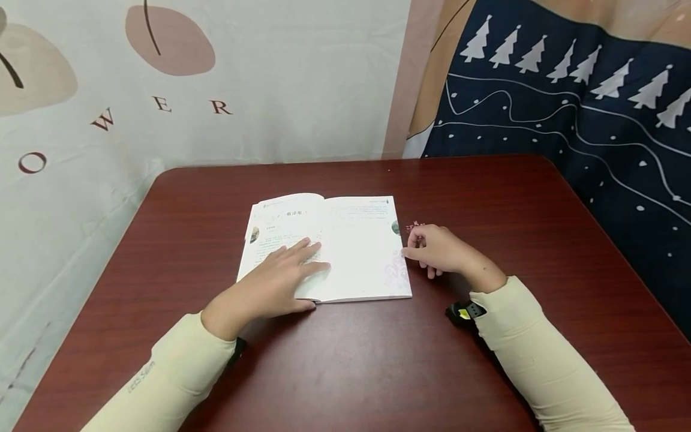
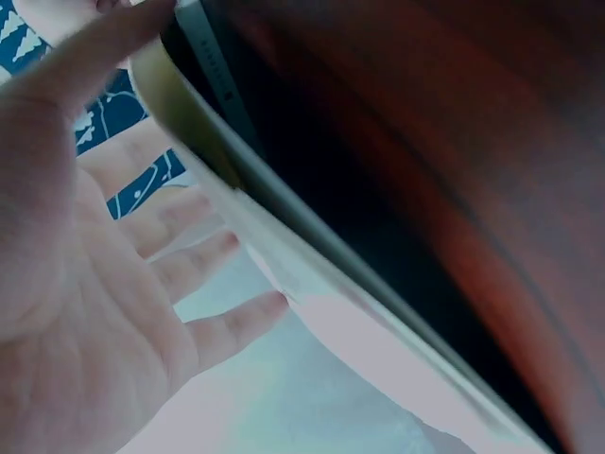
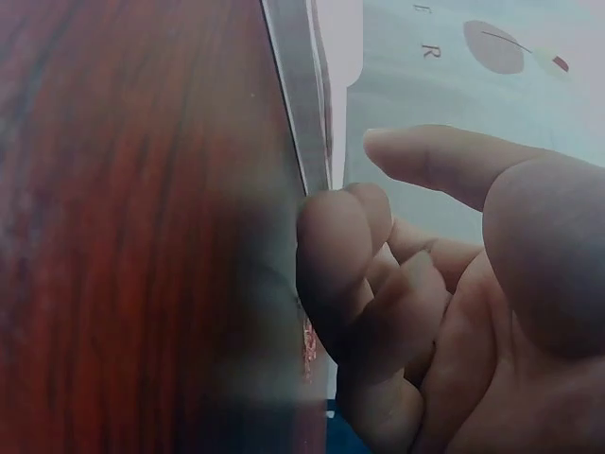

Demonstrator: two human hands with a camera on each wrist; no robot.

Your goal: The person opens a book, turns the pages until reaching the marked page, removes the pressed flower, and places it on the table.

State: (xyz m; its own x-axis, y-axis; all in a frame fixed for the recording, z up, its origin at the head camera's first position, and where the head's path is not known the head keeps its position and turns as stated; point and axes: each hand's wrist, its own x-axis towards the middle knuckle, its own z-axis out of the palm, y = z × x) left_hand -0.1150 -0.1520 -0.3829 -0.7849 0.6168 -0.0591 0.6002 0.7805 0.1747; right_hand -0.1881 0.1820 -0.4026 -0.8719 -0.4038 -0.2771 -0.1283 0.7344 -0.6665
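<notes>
An open book (image 1: 361, 258) lies on the table, with printed text on its left page and a mostly blank right page. My left hand (image 1: 283, 273) rests on the left page near the spine, fingers spread. In the left wrist view, that hand (image 2: 104, 274) has straight fingers along the book's edge (image 2: 312, 255). My right hand (image 1: 439, 249) is at the book's right edge, fingers loosely curled. In the right wrist view, the right hand (image 3: 425, 284) shows its thumb apart from the index finger, with nothing between them. A small pink branching thing (image 1: 414, 227) is partly hidden behind it.
The dark red-brown table (image 1: 378, 372) extends around the book. Behind it hangs a pale cloth (image 1: 302, 84) with printed letters. A navy cloth (image 1: 540, 102) with white trees hangs at the right. A dark wrist strap (image 1: 464, 312) shows at the right sleeve.
</notes>
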